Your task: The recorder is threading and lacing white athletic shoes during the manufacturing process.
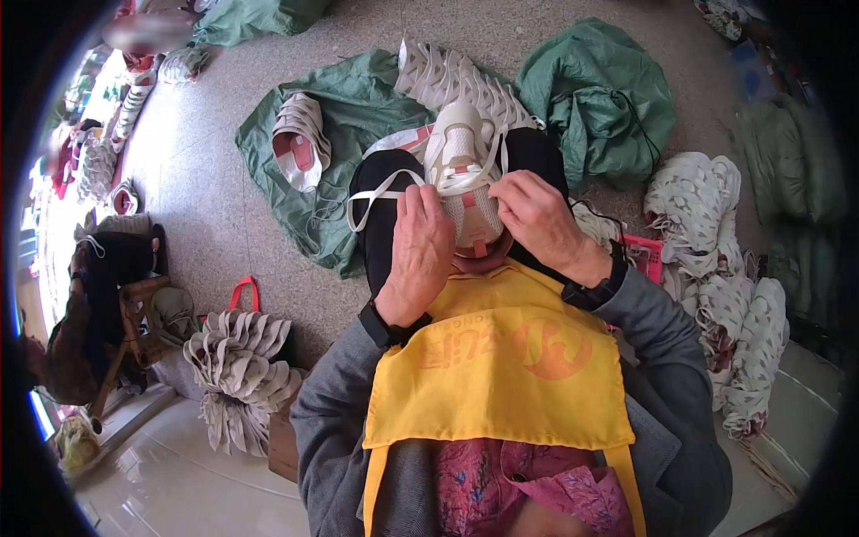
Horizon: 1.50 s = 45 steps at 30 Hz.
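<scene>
A pale shoe upper [460,145] with pink patches and a mesh tongue rests between my black-trousered knees, its toe pointing away from me. White shoelace [380,195] crosses its front and loops out over my left knee. Closed along the upper's left edge is my left hand [417,246], its fingertips partly hidden. Opposite it, my right hand [540,219] pinches the right edge near the lace holes. From this view I cannot tell whether either hand also grips lace.
Nested shoe uppers [300,143] lie on a green sack [268,192] ahead. A bulging green sack [599,98] sits at far right. More stacks [693,210] stand right, by a pink basket [642,255]; grey pieces [242,358] pile at left. Another person sits at far left.
</scene>
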Each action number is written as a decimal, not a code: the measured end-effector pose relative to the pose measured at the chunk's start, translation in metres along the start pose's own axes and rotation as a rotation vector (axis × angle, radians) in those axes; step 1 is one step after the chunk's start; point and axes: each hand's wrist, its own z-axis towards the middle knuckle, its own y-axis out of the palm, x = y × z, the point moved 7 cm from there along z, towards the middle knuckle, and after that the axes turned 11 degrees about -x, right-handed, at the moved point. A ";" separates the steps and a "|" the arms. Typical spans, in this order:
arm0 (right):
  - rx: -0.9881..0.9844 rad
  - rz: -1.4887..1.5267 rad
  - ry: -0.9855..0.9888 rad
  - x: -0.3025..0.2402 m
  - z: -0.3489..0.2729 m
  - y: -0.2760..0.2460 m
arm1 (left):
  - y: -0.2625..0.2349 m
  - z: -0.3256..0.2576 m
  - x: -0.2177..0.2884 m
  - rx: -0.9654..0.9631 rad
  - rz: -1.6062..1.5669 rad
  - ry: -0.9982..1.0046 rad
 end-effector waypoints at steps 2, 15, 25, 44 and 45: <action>-0.055 -0.093 -0.032 -0.004 -0.001 0.003 | -0.002 0.001 0.004 -0.018 0.040 0.035; -0.218 -0.377 -0.077 0.001 0.021 0.009 | -0.002 0.007 -0.010 0.141 -0.044 0.015; -0.153 -0.457 -0.244 -0.011 0.030 0.000 | -0.005 0.001 -0.010 0.115 -0.045 -0.019; -0.157 0.020 0.091 -0.022 0.052 0.042 | -0.010 0.000 -0.018 0.182 -0.169 -0.032; -0.171 -0.026 0.096 -0.022 0.054 0.042 | -0.009 0.001 -0.019 0.184 -0.170 -0.035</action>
